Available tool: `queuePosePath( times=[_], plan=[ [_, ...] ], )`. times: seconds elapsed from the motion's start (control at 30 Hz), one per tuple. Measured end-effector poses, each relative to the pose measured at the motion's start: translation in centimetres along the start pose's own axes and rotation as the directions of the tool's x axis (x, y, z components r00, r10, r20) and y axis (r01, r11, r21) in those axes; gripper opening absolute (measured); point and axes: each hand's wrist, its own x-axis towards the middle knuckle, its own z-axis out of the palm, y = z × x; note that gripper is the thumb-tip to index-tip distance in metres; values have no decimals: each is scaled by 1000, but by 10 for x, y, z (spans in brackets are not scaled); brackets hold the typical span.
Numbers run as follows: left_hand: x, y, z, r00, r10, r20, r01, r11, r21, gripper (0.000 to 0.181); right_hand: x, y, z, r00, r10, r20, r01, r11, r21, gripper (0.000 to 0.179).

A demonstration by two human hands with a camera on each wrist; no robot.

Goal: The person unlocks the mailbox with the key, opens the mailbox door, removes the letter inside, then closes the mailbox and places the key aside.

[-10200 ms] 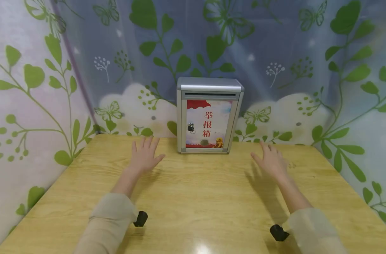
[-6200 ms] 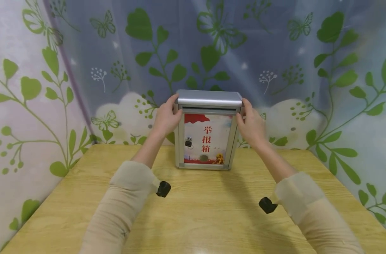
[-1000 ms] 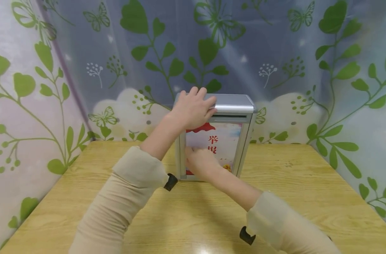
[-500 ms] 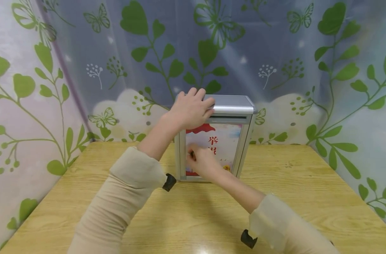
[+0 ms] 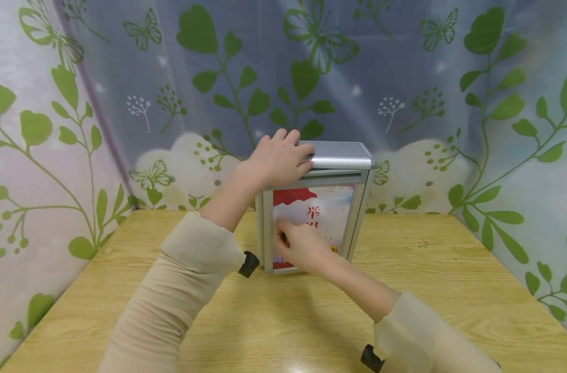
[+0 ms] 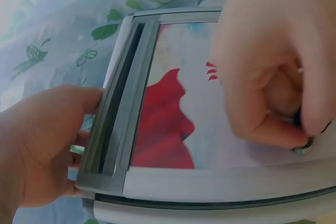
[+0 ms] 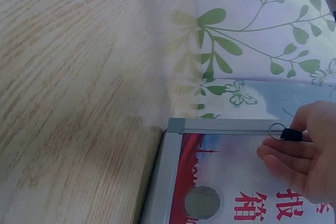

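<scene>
Door (image 5: pixel 332 204) swung ajar, key (image 7: pixel 291 134) (black head) pinched in right grip (image 5: pixel 304 247)

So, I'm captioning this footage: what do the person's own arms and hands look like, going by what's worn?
The left sleeve and right sleeve are long and beige, ending in wide cuffs. A small black piece juts out at each one. The left hand and right hand wear no gloves.

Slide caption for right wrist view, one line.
Right hand pinches a black key head, its ring showing, at the front of a silver-framed box.
</scene>
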Motion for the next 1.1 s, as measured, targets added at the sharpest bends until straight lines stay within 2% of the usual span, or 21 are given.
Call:
queuePosePath(
  times=[0.13, 0.37, 0.47, 0.57, 0.63, 0.73, 0.8, 0.97, 1.1],
  plan=[
    [0, -1, -3, 1000, 6, 24, -6, 1000, -23, 37, -6, -1, -11, 993, 21, 117, -27, 998, 48, 3],
    [-1, -1, -5, 999, 10, 34, -8, 998, -59, 41, -18, 5, -29, 963, -74, 258, 31, 985, 168, 4],
    [-2, -1, -5, 999, -1, 40, 3, 998, -64, 41, -25, 9, -36, 938, -121, 325, 36, 967, 254, 6],
    [-2, -2, -4, 999, -8, 38, 11, 998, -61, 40, -32, 15, -43, 910, -151, 386, 3, 934, 359, 13],
    [-2, -2, -3, 999, -8, 31, 9, 999, -54, 40, -38, 18, -48, 892, -145, 428, -49, 911, 409, 19],
    [-2, -2, -1, 1000, -3, 23, 4, 999, -47, 41, -47, 21, -55, 878, -134, 459, -92, 894, 438, 24],
    [-2, -2, 0, 1000, -2, 22, 3, 999, -38, 41, -52, 22, -58, 879, -141, 456, -84, 896, 437, 24],
    [-2, -3, 1, 1000, -8, 20, 8, 1000, -19, 42, -62, 22, -63, 898, -186, 398, -3, 903, 430, 21],
    [-2, -3, 2, 1000, -7, 16, 8, 1000, -15, 42, -72, 21, -67, 912, -150, 382, -30, 904, 427, 19]
  ],
)
